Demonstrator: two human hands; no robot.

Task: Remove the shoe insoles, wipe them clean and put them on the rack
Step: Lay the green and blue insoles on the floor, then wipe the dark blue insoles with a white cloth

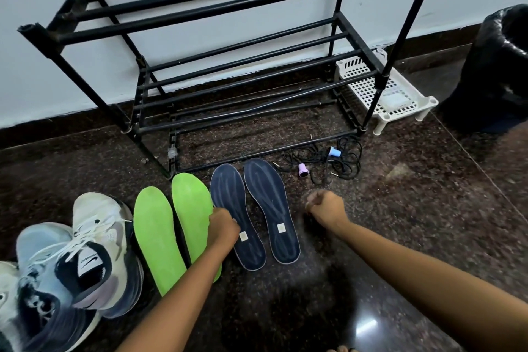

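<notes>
Four insoles (pixel 155 237) lie before the rack (pixel 43 33)
Left hand (pixel 224 226) curls on the edge of the left navy insole (pixel 228 194), grip hidden; right hand (pixel 325 207), an empty fist, beside the right navy insole (pixel 268 197); heel tags (pixel 281 228) unreadable

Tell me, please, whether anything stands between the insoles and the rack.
Nothing visible does. The green insoles and navy insoles lie just in front of the rack; the cables sit off to the right.

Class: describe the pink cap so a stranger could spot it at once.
Before the right end of the black rack, cords lie tangled on the floor. The pink cap sits at their left edge, beside the navy insoles. Colour sets it apart: the other cap, nearer the rack, is blue.
</notes>
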